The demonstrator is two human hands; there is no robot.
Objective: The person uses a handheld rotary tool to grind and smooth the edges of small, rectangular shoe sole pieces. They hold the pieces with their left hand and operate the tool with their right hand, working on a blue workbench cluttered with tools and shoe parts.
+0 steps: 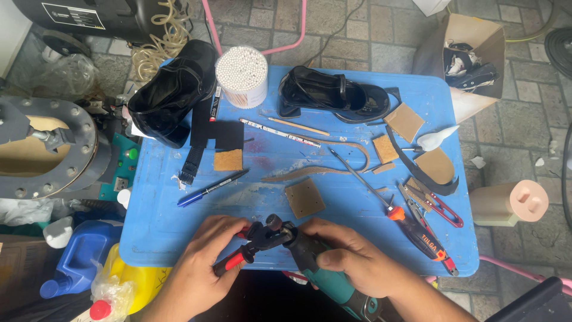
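Left hand [199,262] is gripping red-handled pliers [253,241], fingers wrapped around the handles; plier head is biting at the nose of a teal rotary tool [325,268]. Right hand [351,256] is clasping the tool body, fingers curled tight around it. Both are sitting at the near edge of the blue tabletop [155,220].

Risk, as judged: pliers are gripping a small round part, so they could be slipping off and nipping the left thumb; tool could be rolling off the edge if the right-hand grip loosens.

Surface: dusty and crowded, with a leather square [304,198], blue pen [211,188], screwdriver [363,182], red snips [438,206], two black shoes [333,92], and a tub of cotton swabs [241,74]. Room: paved stone floor [524,119], cardboard box [476,53], blue jug [80,256].
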